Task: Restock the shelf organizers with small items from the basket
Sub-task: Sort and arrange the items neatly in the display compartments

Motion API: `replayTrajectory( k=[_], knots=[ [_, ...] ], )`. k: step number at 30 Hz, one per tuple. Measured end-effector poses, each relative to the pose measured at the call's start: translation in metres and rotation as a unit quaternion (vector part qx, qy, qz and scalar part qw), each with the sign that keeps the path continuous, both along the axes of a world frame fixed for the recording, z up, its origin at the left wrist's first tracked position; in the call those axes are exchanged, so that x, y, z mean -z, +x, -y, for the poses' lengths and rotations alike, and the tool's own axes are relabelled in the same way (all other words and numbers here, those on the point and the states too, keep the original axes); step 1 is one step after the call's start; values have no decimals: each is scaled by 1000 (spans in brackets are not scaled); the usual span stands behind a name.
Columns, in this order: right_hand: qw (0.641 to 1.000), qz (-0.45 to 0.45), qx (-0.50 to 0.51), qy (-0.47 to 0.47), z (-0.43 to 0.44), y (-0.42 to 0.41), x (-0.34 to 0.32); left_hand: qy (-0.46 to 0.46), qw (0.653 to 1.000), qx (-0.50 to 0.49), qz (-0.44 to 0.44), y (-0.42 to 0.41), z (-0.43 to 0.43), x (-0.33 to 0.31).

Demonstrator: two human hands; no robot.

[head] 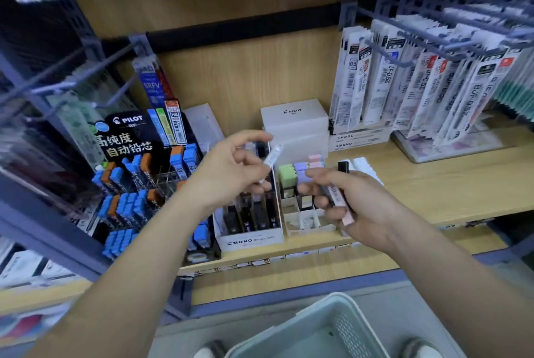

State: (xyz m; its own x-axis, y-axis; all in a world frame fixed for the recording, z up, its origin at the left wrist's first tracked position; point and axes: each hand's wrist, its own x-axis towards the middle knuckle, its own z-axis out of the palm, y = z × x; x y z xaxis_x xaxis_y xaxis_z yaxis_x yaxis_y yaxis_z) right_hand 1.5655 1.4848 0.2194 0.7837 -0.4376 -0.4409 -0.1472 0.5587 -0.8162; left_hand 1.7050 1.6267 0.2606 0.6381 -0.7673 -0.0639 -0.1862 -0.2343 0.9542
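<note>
As left hand [231,172] pinches case [273,155], right [361,204] grips others [336,197].

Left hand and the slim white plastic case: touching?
Touching. The head view shows the left hand pinching the slim white plastic case between thumb and fingers, with no gap.

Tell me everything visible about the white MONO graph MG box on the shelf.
The MONO graph MG box is a white, card-like display tray, open on top, with a low front wall bearing its name in black and a taller side wall. Inside, slim dark cases stand in rows. It sits near the front edge of the wooden shelf, between the black Pilot lead display and a white divided organizer. The left hand, pinching a slim white case, hides its rear; contact cannot be told.
</note>
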Motion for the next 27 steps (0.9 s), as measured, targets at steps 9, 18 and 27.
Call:
replayTrajectory(
  k=[9,18,27],
  knots=[
    [993,27,12,118,-7,18,-7,-39,987,-147,-59,41,-40,-8],
    [994,17,22,105,-13,31,-9,114,926,-157,323,52,-47,15],
    [994,19,-16,103,-17,29,-11,139,908,-152,364,54,-36,29]
  ],
)
